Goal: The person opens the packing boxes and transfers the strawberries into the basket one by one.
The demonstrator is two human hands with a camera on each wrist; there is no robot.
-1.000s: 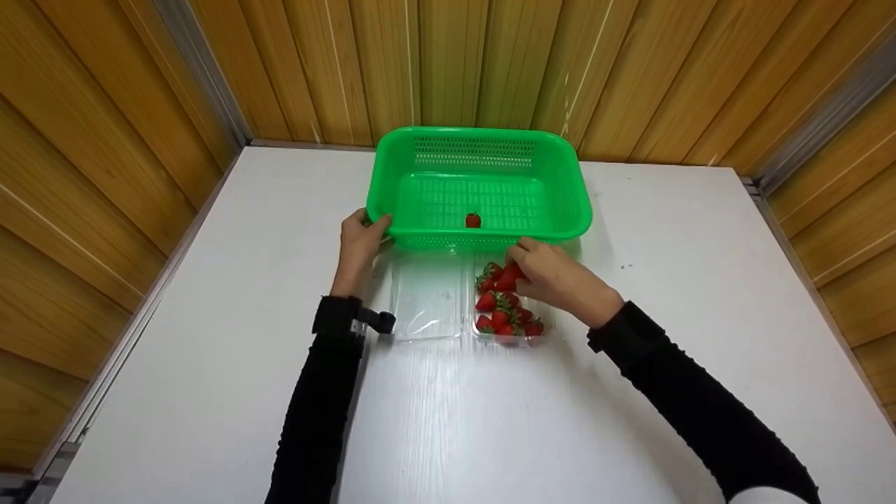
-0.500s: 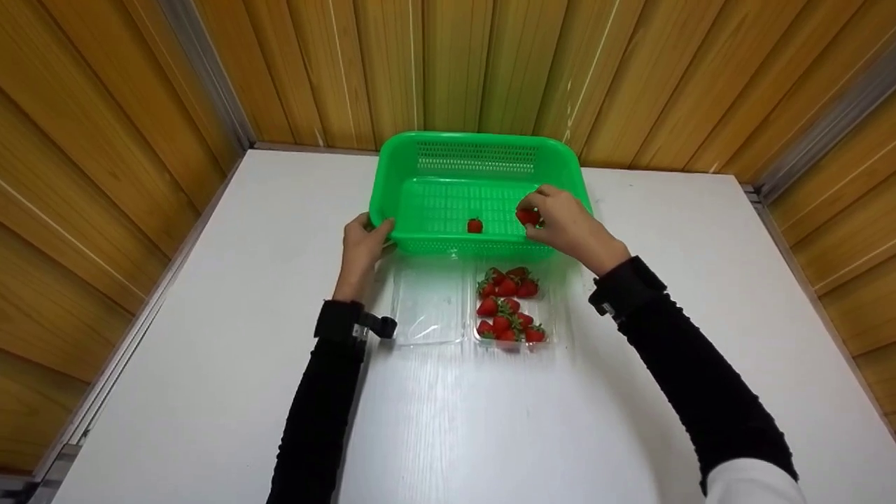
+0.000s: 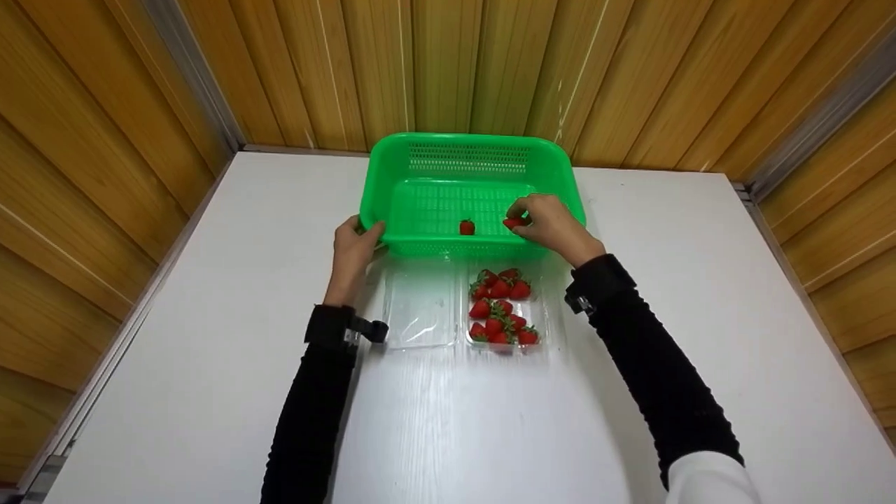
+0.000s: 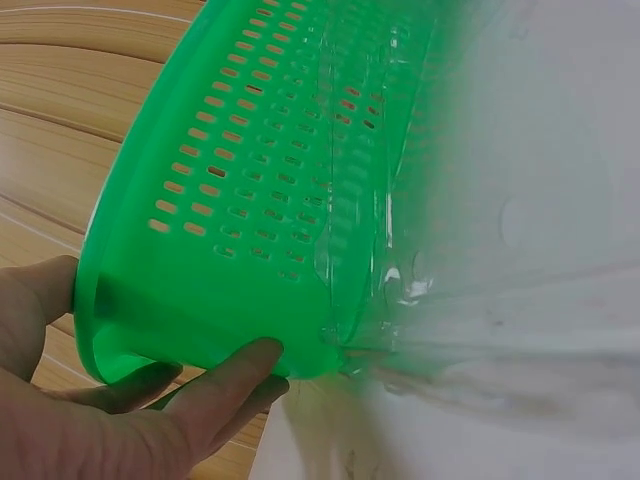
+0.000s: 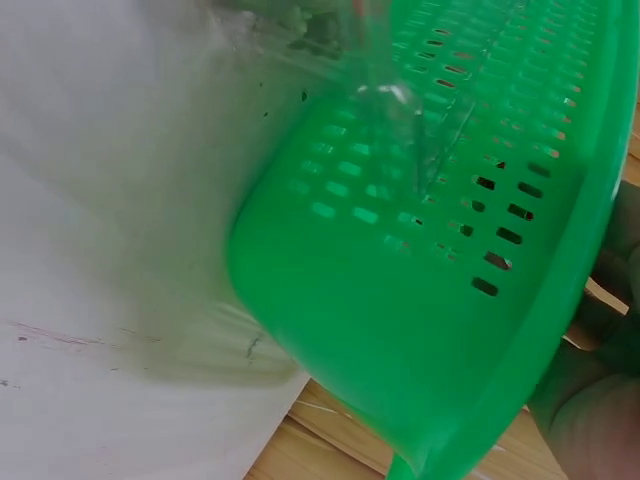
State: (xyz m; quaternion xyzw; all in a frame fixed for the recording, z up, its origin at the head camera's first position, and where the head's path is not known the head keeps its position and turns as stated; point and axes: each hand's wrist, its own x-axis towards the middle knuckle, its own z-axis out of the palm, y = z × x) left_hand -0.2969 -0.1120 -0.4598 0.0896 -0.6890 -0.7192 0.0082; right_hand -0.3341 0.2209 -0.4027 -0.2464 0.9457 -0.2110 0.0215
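Observation:
At the back of the table stands a green plastic basket [image 3: 476, 241] with slotted sides. My left hand [image 3: 352, 250] grips its near left corner; in the left wrist view the thumb lies at the rim and the fingers [image 4: 235, 385] against the outer wall. Over the basket's near right part, my right hand [image 3: 556, 222] pinches a red strawberry [image 3: 513, 222]. Another strawberry [image 3: 467, 227] rests on the basket floor by the front wall. Only part of the right hand [image 5: 590, 390] shows beyond the rim in the right wrist view, its strawberry hidden there.
A clear plastic box [image 3: 504, 346] holding several strawberries [image 3: 499, 288] sits right in front of the basket. Its flat clear lid [image 3: 420, 311] lies open to the left. Wood-panelled walls [image 3: 448, 63] close off the white table [image 3: 448, 434] at the back and sides.
My right hand has lifted a strawberry from the clear box and carried it up and forward over the basket wall, then slightly lower inside. The left hand has kept its grip on the corner.

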